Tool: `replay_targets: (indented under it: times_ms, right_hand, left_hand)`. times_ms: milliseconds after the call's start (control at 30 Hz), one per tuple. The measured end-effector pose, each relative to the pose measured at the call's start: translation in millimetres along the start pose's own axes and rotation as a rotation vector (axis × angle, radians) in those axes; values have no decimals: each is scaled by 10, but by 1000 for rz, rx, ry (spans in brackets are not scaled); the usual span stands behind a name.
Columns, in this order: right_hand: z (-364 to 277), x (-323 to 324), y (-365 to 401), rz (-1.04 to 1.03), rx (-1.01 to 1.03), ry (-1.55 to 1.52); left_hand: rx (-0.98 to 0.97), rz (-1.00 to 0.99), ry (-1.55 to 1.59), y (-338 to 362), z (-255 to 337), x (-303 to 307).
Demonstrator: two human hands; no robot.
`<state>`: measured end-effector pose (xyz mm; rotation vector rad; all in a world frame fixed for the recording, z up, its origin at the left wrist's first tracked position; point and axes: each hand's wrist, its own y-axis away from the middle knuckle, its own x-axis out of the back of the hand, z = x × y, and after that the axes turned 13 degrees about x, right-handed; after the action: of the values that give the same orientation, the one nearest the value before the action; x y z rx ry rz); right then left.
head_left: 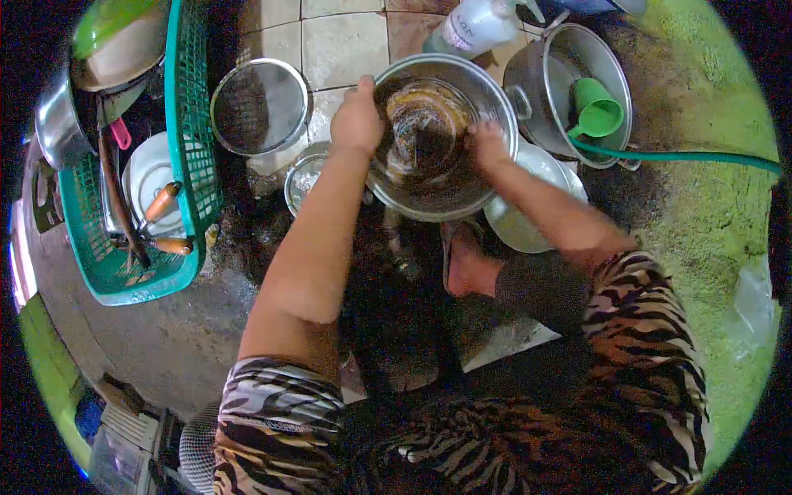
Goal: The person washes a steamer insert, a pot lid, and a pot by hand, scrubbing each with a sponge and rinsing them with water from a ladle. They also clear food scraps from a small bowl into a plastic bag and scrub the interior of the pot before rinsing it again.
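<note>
A wide metal pot [382, 186] is tilted toward me, with brown residue and whitish suds on its inner bottom. My left hand [357, 120] grips its left rim, thumb over the edge. Inside the pot, by the right wall, my right hand [488, 144] has curled fingers, slightly blurred. Whatever those fingers hold is hidden. Beneath the pot's lower right side lie pale plates [520, 219]. A round mesh strainer [260, 107] rests on the tiles to the left, and a small metal-rimmed dish [303, 183] sits partly behind my left forearm.
On the left stands a green plastic basket [188, 115] with dishes and wooden-handled utensils. A large pot [528, 87] at right holds a green dipper [598, 115]. A green hose [701, 157] crosses from the right. Behind is a spray bottle [474, 29].
</note>
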<state>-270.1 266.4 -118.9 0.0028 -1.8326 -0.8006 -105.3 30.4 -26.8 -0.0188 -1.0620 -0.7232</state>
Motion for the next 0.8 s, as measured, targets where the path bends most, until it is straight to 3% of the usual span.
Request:
replay_targets:
  times_ms: [100, 200, 333, 367, 433, 467, 633, 667, 733, 767, 800]
  right_hand:
    - [-853, 136, 440, 30, 338, 247]
    - [-1131, -106, 467, -92, 350, -167]
    - [-658, 508, 333, -664, 423, 376]
    - [-516, 655, 193, -700, -138, -174]
    - [-1022, 639, 672, -216, 239, -219]
    - [-1217, 728, 500, -203, 247, -211]
    - [-1988, 895, -413, 546, -36, -1912]
    - [-1471, 426, -1009, 767, 456, -1731]
    - [-1275, 312, -1169, 485, 851, -2295]
    - [-1460, 186, -1200, 657, 377, -2056]
    - [-1703, 142, -980, 677, 81, -1893]
  left_hand:
    - [4, -10, -42, 36, 148, 63]
    - [-20, 18, -31, 12, 72, 24]
    - [-45, 46, -36, -4, 50, -55]
    - [-45, 22, -22, 13, 74, -23]
    - [-58, 16, -9, 19, 128, 28]
    - [-41, 11, 11, 14, 136, 18]
    - [-16, -17, 36, -20, 160, 54]
    - [-4, -23, 27, -29, 126, 18]
    - [-79, -24, 27, -85, 105, 4]
    - [-53, -53, 65, -98, 122, 11]
    - [-56, -50, 62, -94, 140, 42]
